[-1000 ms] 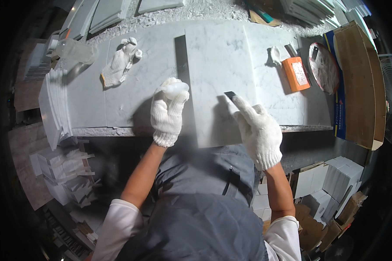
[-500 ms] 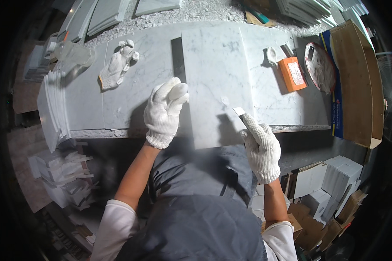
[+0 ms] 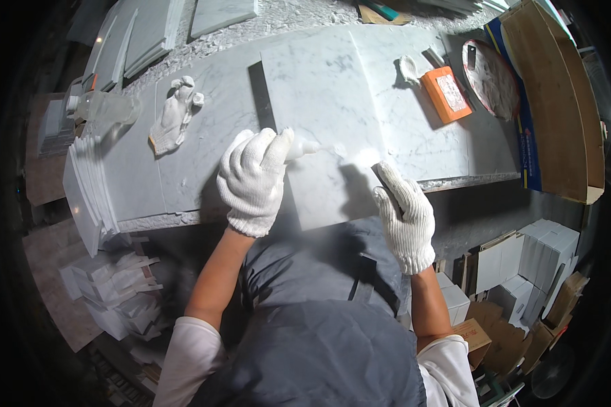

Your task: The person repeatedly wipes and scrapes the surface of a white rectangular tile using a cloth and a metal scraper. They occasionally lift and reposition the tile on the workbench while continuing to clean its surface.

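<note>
A pale, grey-veined marble slab (image 3: 319, 88) lies on the bench, its near end jutting past the front edge over my lap. My left hand (image 3: 252, 180), in a white knit glove, is closed round a small white squeeze bottle (image 3: 300, 148). The bottle's nozzle points right, at a white dab (image 3: 338, 148) on the slab. My gloved right hand (image 3: 407, 220) grips a scraper, whose blade (image 3: 365, 158) shines with glare beside the dab; its handle is mostly hidden by my fingers.
Left on the bench lie a spare glove (image 3: 175, 115), a clear plastic bottle (image 3: 108, 107) and stacked thin slabs (image 3: 91, 197). To the right are an orange box (image 3: 445, 95), a round dish of white material (image 3: 492, 81) and a cardboard box (image 3: 553, 102). White boxes (image 3: 546, 254) stand below right.
The bottle in my left hand has tipped over to the right, its nozzle now over the slab. The scraper blade has come beside the dab. The whole view has shifted slightly.
</note>
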Action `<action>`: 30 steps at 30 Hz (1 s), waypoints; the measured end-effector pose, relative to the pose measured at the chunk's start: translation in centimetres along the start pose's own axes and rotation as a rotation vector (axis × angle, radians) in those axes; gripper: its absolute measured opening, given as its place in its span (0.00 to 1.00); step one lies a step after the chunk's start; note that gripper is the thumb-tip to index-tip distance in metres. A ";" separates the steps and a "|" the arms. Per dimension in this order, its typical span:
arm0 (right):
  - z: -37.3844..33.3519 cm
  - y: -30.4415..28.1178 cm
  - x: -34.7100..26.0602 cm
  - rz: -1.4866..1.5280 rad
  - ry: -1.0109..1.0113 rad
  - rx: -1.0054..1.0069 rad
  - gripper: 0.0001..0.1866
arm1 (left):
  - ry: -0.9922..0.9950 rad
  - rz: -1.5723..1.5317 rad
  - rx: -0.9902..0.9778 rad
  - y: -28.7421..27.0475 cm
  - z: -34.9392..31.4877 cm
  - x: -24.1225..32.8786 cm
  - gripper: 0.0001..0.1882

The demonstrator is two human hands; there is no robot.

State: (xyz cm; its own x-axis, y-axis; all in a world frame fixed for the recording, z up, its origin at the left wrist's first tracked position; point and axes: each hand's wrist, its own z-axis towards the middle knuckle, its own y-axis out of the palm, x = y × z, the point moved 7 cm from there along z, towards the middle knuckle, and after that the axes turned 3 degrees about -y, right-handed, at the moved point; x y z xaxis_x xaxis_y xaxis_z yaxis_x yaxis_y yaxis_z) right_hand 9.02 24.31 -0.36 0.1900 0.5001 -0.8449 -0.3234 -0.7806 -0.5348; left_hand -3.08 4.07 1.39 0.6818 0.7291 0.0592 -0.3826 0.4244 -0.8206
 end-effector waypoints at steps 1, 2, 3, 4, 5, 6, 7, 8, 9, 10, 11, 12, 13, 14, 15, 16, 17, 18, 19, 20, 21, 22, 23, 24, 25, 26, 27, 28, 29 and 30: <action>0.0 -0.1 -0.1 -0.013 0.001 -0.002 0.19 | 0.018 0.026 0.010 -0.1 0.1 0.2 0.27; 0.0 -0.1 -0.2 -0.027 0.001 -0.004 0.19 | 0.025 0.045 0.012 -0.2 0.2 0.3 0.26; 0.0 -0.2 -0.1 -0.025 0.012 -0.007 0.19 | 0.033 0.064 0.015 -0.3 0.4 0.5 0.25; 0.0 -0.3 -0.2 -0.019 0.008 0.009 0.19 | 0.049 0.087 0.019 -0.3 0.5 0.7 0.24; 0.0 -0.4 -0.1 0.003 0.015 0.024 0.19 | 0.045 0.091 0.013 -0.4 0.7 0.8 0.24; 0.0 -0.5 0.0 0.032 0.017 0.035 0.19 | 0.050 0.100 0.008 -0.4 0.8 1.0 0.24; 0.0 -0.5 0.1 0.020 0.021 0.038 0.18 | 0.054 0.109 0.004 -0.5 1.0 1.1 0.24; 0.0 -0.4 0.2 0.017 0.020 0.037 0.18 | 0.058 0.121 -0.009 -0.5 1.1 1.2 0.24; 0.0 -0.4 0.4 0.019 0.027 0.044 0.18 | 0.062 0.134 -0.021 -0.5 1.2 1.3 0.24; 0.0 -0.3 0.2 0.032 -0.015 0.057 0.19 | 0.069 0.150 -0.030 -0.6 1.2 1.4 0.24; 0.1 -0.4 0.1 0.050 -0.050 0.078 0.20 | 0.076 0.155 -0.040 -0.6 1.3 1.5 0.24; 0.1 -0.5 0.0 0.068 -0.086 0.099 0.21 | 0.085 0.164 -0.047 -0.6 1.4 1.6 0.24; 0.1 -0.4 0.1 0.052 -0.086 0.092 0.21 | 0.094 0.173 -0.053 -0.6 1.5 1.6 0.24; 0.1 -0.3 0.1 0.036 -0.086 0.085 0.22 | 0.099 0.171 -0.049 -0.6 1.5 1.7 0.24; 0.1 -0.3 0.1 0.020 -0.087 0.077 0.22 | 0.103 0.169 -0.045 -0.6 1.6 1.7 0.25; 0.1 -0.3 0.2 0.013 -0.080 0.072 0.22 | 0.107 0.165 -0.043 -0.6 1.6 1.7 0.25; 0.1 -0.3 0.2 0.005 -0.072 0.065 0.22 | 0.109 0.168 -0.035 -0.6 1.7 1.8 0.25; 0.1 -0.3 0.3 -0.003 -0.064 0.059 0.22 | 0.112 0.168 -0.030 -0.6 1.7 1.8 0.25; 0.0 -0.3 0.3 -0.001 -0.061 0.058 0.22 | 0.114 0.167 -0.027 -0.6 1.7 1.9 0.25; 0.0 -0.3 0.3 0.002 -0.059 0.057 0.22 | 0.113 0.172 -0.027 -0.6 1.7 1.9 0.25; 0.0 -0.3 0.3 0.009 -0.059 0.055 0.22 | 0.113 0.175 -0.030 -0.6 1.7 1.9 0.25; 0.0 -0.3 0.3 0.005 -0.057 0.057 0.22 | 0.112 0.170 -0.022 -0.6 1.7 1.9 0.25; 0.0 -0.3 0.3 0.006 -0.058 0.057 0.22 | 0.111 0.178 -0.034 -0.6 1.7 2.0 0.25; 0.0 -0.3 0.3 0.007 -0.061 0.056 0.22 | 0.110 0.179 -0.035 -0.6 1.7 2.0 0.25; 0.0 -0.3 0.3 0.007 -0.065 0.061 0.22 | 0.108 0.179 -0.035 -0.6 1.8 2.0 0.25; 0.0 -0.3 0.3 0.007 -0.071 0.065 0.22 | 0.110 0.186 -0.039 -0.6 1.8 2.0 0.25; 0.1 -0.3 0.3 0.008 -0.077 0.068 0.22 | 0.112 0.193 -0.044 -0.6 1.8 2.1 0.25; 0.1 -0.2 0.3 0.012 -0.072 0.067 0.22 | 0.113 0.200 -0.048 -0.6 1.8 2.1 0.25; 0.1 -0.2 0.3 0.016 -0.067 0.067 0.23 | 0.116 0.204 -0.051 -0.6 1.8 2.1 0.24; 0.1 -0.3 0.3 0.023 -0.071 0.071 0.23 | 0.118 0.209 -0.055 -0.7 1.9 2.2 0.24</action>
State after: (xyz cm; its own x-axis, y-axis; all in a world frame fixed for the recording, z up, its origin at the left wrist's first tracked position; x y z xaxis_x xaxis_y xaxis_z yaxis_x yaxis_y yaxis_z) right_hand 9.05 24.68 -0.45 0.1164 0.5099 -0.8523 -0.3925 -0.7647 -0.5111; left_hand -2.52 6.40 3.12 0.6607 0.7290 -0.1787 -0.4906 0.2392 -0.8379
